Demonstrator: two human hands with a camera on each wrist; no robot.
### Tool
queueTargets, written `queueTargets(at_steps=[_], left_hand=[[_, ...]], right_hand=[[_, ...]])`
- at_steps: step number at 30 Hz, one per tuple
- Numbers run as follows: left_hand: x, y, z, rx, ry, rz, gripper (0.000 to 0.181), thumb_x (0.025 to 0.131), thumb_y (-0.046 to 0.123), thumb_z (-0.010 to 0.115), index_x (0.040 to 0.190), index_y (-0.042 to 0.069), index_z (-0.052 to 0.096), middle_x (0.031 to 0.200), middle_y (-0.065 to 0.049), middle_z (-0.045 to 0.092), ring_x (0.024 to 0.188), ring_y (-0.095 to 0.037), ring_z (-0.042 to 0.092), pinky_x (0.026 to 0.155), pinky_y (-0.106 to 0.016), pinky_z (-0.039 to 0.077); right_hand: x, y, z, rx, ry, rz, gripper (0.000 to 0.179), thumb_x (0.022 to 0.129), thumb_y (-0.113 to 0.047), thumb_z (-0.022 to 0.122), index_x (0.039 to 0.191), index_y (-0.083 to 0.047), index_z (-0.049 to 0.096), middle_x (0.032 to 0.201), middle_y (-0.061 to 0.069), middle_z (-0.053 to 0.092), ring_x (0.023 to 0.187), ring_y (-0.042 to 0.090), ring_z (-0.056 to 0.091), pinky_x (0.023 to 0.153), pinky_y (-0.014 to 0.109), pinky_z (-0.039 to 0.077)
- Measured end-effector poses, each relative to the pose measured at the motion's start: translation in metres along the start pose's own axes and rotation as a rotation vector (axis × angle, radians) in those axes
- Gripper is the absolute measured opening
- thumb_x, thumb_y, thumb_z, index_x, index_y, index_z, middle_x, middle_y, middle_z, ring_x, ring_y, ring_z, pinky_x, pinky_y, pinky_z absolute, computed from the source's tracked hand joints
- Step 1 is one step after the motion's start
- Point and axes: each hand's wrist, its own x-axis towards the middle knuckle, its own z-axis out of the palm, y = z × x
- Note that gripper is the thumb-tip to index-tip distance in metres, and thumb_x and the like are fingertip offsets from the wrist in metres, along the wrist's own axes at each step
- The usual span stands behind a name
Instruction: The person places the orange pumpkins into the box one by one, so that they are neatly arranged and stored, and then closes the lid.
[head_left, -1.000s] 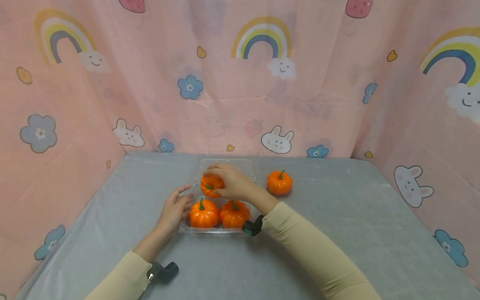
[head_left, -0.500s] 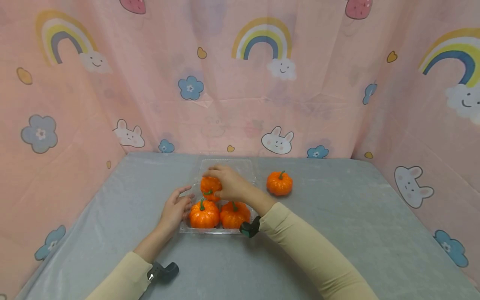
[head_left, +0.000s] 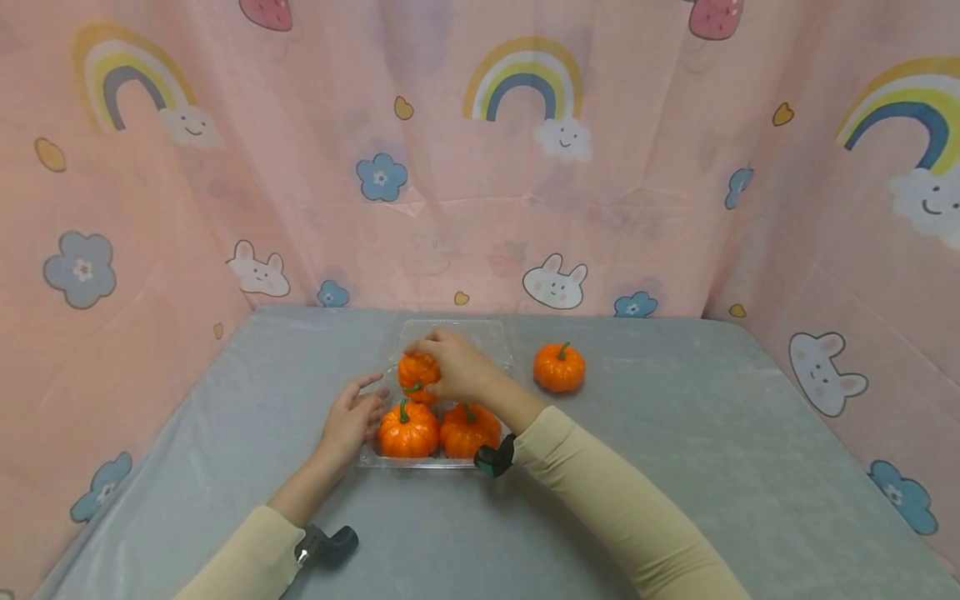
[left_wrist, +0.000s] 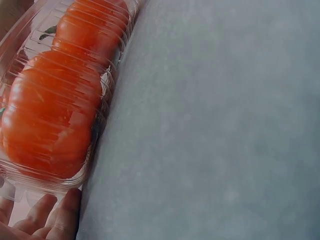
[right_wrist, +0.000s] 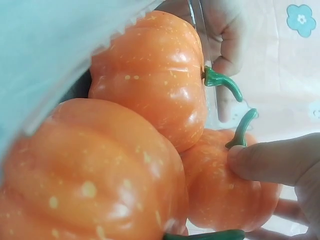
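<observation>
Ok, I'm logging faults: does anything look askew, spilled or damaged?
The held pumpkin looks askew, stem on its near side, while the two front pumpkins stand stem-up. A fourth pumpkin sits outside the clear container. No spill or damage shows.

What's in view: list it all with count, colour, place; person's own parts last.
Curtain: count unclear, printed pink, behind and both sides
Tablecloth: 1, grey, underneath
Container: 1, clear, on tablecloth
Lid: 1, clear, behind container
Front pumpkins: 2, orange, in container
Held pumpkin: 1, orange, behind front-left one
Loose pumpkin: 1, orange, right of container
Wrist devices: 2, black, one per wrist
Sleeves: 2, pale yellow, on forearms
Left grip: 1, bare, at container's left side
Right grip: 1, bare, around held pumpkin
</observation>
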Motion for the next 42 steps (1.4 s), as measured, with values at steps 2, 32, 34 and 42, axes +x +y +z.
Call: queueTargets(at_steps=[2,32,34,42], left_hand=[[-0.0002,-0.0001,0.0001,0.005,0.003,-0.001,0.045,0.097,0.010,0.042,0.142,0.012,0.042,0.138,-0.024,0.052,0.070,-0.006,0.049,0.054,-0.015,0.038],[-0.0004,-0.0014,0.0009,-0.007,0.014,0.004,0.043,0.098,0.010,0.041,0.141,0.011,0.042,0.138,-0.025,0.051,0.101,-0.018,0.062,0.061,-0.016,0.045],[-0.0010,-0.0007,0.0008,-0.004,0.013,0.003,0.043,0.098,0.010,0.041,0.141,0.011,0.042,0.138,-0.024,0.051,0.102,-0.018,0.062,0.061,-0.016,0.045],[-0.0008,-0.0007,0.0002,-0.005,0.000,0.005,0.044,0.098,0.011,0.041,0.142,0.012,0.042,0.139,-0.023,0.051,0.092,-0.008,0.062,0.058,-0.016,0.042]], right_hand=[[0.0004,-0.0009,-0.0001,-0.004,-0.007,0.013,0.058,0.077,-0.015,0.079,0.131,-0.022,0.058,0.127,0.009,0.056,0.114,0.027,0.055,0.097,0.041,0.049],[0.0077,-0.0052,0.0042,0.044,-0.015,0.092,0.047,0.081,-0.012,0.074,0.125,-0.017,0.059,0.118,0.010,0.059,0.099,0.024,0.060,0.090,0.038,0.052],[0.0076,-0.0058,0.0039,0.052,-0.017,0.099,0.048,0.079,-0.010,0.076,0.124,-0.017,0.060,0.118,0.010,0.058,0.100,0.024,0.059,0.090,0.039,0.052],[0.0088,-0.0054,0.0056,0.088,-0.017,0.112,0.047,0.076,-0.006,0.077,0.120,-0.017,0.062,0.114,0.011,0.059,0.097,0.024,0.058,0.087,0.037,0.054]])
